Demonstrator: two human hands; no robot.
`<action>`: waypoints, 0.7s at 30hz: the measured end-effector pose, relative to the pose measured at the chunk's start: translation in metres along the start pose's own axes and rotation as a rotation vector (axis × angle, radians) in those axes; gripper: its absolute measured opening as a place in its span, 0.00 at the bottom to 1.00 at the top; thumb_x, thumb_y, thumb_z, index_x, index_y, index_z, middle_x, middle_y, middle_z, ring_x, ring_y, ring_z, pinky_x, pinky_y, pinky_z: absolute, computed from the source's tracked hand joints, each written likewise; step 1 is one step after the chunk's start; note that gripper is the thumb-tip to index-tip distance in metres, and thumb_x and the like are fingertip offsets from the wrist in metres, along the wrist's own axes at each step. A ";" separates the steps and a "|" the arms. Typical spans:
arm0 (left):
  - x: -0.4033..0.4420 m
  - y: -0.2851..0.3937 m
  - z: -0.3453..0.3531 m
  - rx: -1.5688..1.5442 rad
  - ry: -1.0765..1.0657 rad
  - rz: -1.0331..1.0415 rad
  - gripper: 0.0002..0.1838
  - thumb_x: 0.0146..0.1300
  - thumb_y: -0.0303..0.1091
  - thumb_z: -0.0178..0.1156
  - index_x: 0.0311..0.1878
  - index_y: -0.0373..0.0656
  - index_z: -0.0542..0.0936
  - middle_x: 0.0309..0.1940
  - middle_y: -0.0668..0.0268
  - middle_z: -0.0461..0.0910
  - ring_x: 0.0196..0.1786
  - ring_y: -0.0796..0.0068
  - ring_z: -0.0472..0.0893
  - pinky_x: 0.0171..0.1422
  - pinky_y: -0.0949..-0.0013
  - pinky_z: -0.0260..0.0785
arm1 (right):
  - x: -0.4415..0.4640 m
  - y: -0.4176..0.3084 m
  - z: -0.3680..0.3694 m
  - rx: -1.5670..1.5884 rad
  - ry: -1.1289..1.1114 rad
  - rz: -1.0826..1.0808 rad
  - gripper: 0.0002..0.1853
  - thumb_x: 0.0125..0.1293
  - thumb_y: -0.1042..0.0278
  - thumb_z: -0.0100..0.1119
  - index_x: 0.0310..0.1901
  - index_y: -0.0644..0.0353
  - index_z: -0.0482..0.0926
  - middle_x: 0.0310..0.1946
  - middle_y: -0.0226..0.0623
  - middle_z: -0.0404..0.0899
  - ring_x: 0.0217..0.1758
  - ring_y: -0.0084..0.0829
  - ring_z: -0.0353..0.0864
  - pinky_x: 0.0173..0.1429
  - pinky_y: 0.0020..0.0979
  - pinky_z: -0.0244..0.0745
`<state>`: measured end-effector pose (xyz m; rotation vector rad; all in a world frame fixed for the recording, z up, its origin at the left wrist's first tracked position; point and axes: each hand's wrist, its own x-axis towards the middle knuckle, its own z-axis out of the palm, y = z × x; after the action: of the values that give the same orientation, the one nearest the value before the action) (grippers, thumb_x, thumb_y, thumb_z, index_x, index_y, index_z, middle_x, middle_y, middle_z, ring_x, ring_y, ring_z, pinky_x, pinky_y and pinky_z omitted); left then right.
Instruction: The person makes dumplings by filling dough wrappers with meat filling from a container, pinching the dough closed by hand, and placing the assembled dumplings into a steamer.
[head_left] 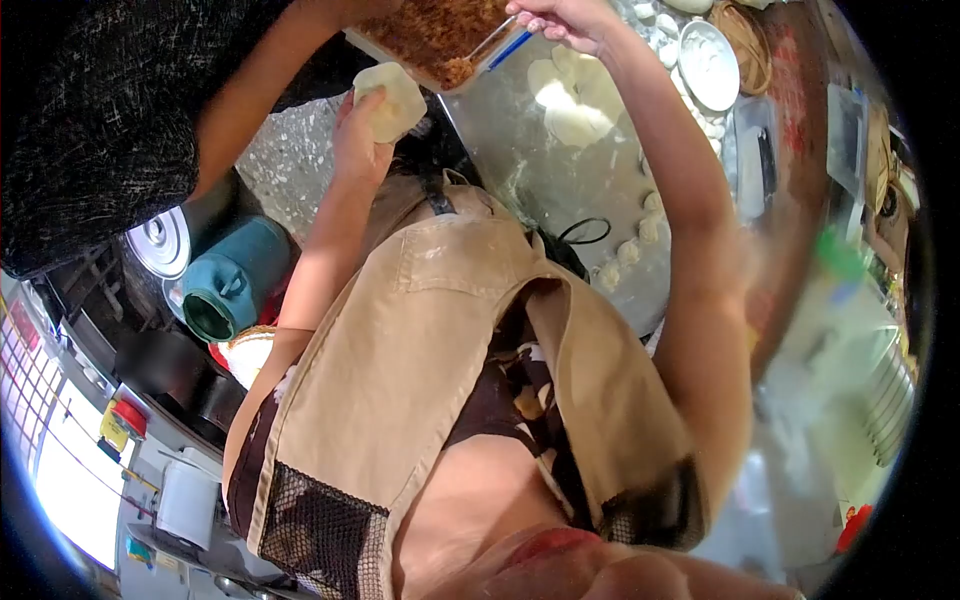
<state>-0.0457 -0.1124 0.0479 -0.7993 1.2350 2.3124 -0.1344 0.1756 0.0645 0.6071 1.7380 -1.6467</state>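
Thin metallic utensil (pixel 490 42): long axis slants from upper right to lower left in the head view, upper end in the right hand (pixel 565 22), lower end pointing down into a clump of brown crumbly filling (pixel 425 30) at the near corner of a pale tray (pixel 457 91). Right fingers are pinched together around the upper end. A blue rod (pixel 510 50) lies just beside it, roughly parallel, at the tray's edge. Left hand (pixel 360 135) holds a flat, rounded-square dough wrapper (pixel 398 112), fingers partly open beneath, thumb over its face; wrapper is near the tray's corner, its long axis not discernible. To the right, a metal worktop (pixel 500 165) bears overlapping dough rounds (pixel 575 110) and, along its right side, small pale dough pieces (pixel 650 228). Farther right: white bowl (pixel 708 65) holding white powder, beside a woven basket (pixel 745 45). At left, another person's forearm (pixel 255 95) reaches toward the tray; a teal jug (pixel 240 270) stands below.
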 end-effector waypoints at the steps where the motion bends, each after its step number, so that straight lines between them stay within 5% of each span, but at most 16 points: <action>1: -0.002 0.001 0.003 0.002 -0.015 0.008 0.18 0.62 0.30 0.50 0.54 0.33 0.69 0.48 0.56 0.75 0.52 0.61 0.76 0.58 0.60 0.68 | 0.005 0.015 -0.016 0.150 -0.133 -0.016 0.10 0.64 0.69 0.51 0.41 0.66 0.77 0.24 0.36 0.79 0.18 0.20 0.73 0.18 0.18 0.65; 3: 0.005 -0.006 0.006 -0.075 -0.129 -0.005 0.19 0.62 0.31 0.49 0.55 0.35 0.68 0.49 0.56 0.75 0.52 0.61 0.75 0.58 0.60 0.68 | -0.007 0.017 -0.021 0.299 -0.262 -0.044 0.11 0.62 0.71 0.52 0.44 0.65 0.76 0.29 0.38 0.79 0.23 0.25 0.77 0.23 0.21 0.71; 6: 0.002 -0.008 0.041 -0.200 -0.260 -0.097 0.20 0.63 0.34 0.45 0.56 0.35 0.67 0.51 0.56 0.73 0.54 0.59 0.74 0.61 0.58 0.65 | -0.093 0.009 0.018 0.466 -0.010 -0.270 0.14 0.64 0.64 0.54 0.34 0.69 0.80 0.22 0.34 0.77 0.23 0.16 0.72 0.25 0.16 0.64; 8: -0.006 -0.008 0.072 -0.237 -0.292 -0.182 0.21 0.65 0.36 0.42 0.57 0.35 0.66 0.53 0.55 0.72 0.56 0.59 0.72 0.63 0.57 0.63 | -0.140 0.015 0.046 0.294 0.455 -0.504 0.14 0.64 0.65 0.53 0.33 0.71 0.79 0.22 0.37 0.78 0.19 0.18 0.72 0.22 0.17 0.63; 11: -0.016 -0.014 0.104 -0.329 -0.338 -0.271 0.21 0.67 0.37 0.38 0.57 0.34 0.65 0.55 0.55 0.69 0.59 0.58 0.70 0.65 0.55 0.61 | -0.173 0.053 0.092 0.070 0.817 -0.823 0.09 0.61 0.71 0.53 0.35 0.68 0.80 0.24 0.38 0.80 0.21 0.23 0.77 0.24 0.21 0.69; 12: -0.016 -0.014 0.111 -0.349 -0.395 -0.257 0.21 0.69 0.38 0.37 0.57 0.34 0.64 0.56 0.55 0.68 0.59 0.58 0.69 0.65 0.54 0.60 | -0.166 0.079 0.093 -0.423 0.974 -1.116 0.06 0.57 0.78 0.54 0.35 0.67 0.79 0.25 0.41 0.79 0.23 0.29 0.77 0.27 0.23 0.71; 14: -0.015 -0.025 0.125 -0.388 -0.411 -0.240 0.20 0.71 0.39 0.34 0.57 0.34 0.63 0.55 0.55 0.68 0.59 0.57 0.69 0.65 0.50 0.60 | -0.171 0.091 0.109 -0.727 0.998 -1.323 0.10 0.51 0.82 0.54 0.37 0.69 0.77 0.28 0.43 0.78 0.25 0.34 0.77 0.29 0.25 0.72; 21: -0.019 -0.037 0.149 -0.249 -0.482 -0.314 0.20 0.71 0.39 0.35 0.56 0.33 0.63 0.54 0.54 0.68 0.57 0.57 0.70 0.62 0.48 0.63 | -0.211 0.109 0.113 -0.757 1.057 -1.283 0.21 0.43 0.80 0.58 0.44 0.69 0.75 0.33 0.41 0.77 0.28 0.34 0.78 0.28 0.27 0.72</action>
<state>-0.0538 0.0316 0.1040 -0.4285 0.5797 2.2341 0.1028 0.0974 0.1453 -0.1997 3.7708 -1.0303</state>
